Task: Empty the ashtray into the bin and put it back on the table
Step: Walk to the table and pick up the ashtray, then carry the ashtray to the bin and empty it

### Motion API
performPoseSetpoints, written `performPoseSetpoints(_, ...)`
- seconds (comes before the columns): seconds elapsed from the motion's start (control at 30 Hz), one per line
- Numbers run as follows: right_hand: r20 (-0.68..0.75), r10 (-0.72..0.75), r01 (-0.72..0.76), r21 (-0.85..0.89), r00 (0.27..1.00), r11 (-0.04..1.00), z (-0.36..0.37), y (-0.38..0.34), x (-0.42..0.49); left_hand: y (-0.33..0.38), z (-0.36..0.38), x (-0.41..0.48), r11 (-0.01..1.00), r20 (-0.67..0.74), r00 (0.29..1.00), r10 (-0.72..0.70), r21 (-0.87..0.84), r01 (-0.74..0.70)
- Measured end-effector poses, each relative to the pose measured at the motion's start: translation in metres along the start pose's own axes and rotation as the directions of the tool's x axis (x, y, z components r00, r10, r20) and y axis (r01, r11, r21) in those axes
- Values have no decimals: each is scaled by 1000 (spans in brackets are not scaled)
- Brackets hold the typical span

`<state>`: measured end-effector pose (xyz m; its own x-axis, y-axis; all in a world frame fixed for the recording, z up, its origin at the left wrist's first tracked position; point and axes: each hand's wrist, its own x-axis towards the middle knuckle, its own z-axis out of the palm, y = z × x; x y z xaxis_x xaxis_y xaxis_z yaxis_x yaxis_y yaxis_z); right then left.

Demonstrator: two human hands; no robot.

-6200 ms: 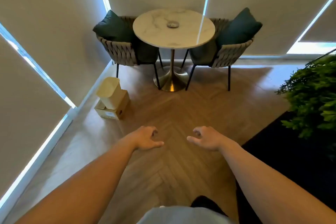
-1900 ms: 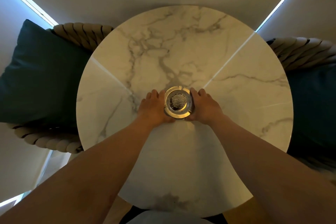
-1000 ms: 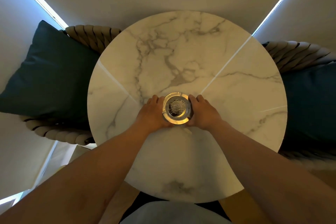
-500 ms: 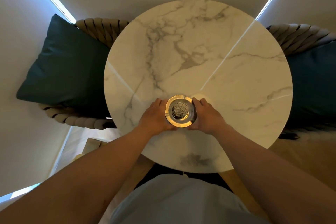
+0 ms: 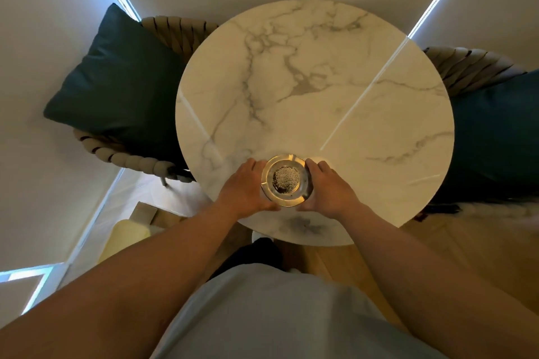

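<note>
Marble table point(image 5: 335, 90), left hand point(image 5: 245, 189) and right hand point(image 5: 329, 188) cupped around ashtray point(image 5: 287, 181).

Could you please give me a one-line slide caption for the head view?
Both hands, left and right, cup the ashtray over the marble table.

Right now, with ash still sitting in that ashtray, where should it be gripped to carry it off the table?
Grip the ashtray by its thick outer rim, from opposite sides, as the left hand and right hand do now. It is round and shallow with an open top and loose ash in the centre, so side holds likely keep it level over the table and fingers out of the ash.
</note>
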<state>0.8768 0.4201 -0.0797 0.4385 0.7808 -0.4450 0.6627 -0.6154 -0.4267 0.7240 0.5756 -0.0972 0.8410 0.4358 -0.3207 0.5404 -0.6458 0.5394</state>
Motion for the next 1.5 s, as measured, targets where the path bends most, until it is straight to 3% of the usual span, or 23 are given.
performPoseSetpoints(0.5, 151, -257, 277, -128, 955, 952, 40, -16, -66, 6, 71, -136, 957, -180, 947, -265, -168, 235)
performPoseSetpoints(0.87, 305, -473, 539, -184, 826, 822, 73, -81, -62, -23, 81, -218, 877, -325, 820, -471, -278, 393)
performPoseSetpoints(1.1, 405, -510, 626, -233, 758, 744, 98, -132, -47, -55, 79, -250, 795, -335, 729, -597, -372, 479)
performPoseSetpoints(1.5, 476, -565, 710, -205, 674, 674, 148, -246, -10, -139, 33, -296, 739, -375, 644, -667, -444, 506)
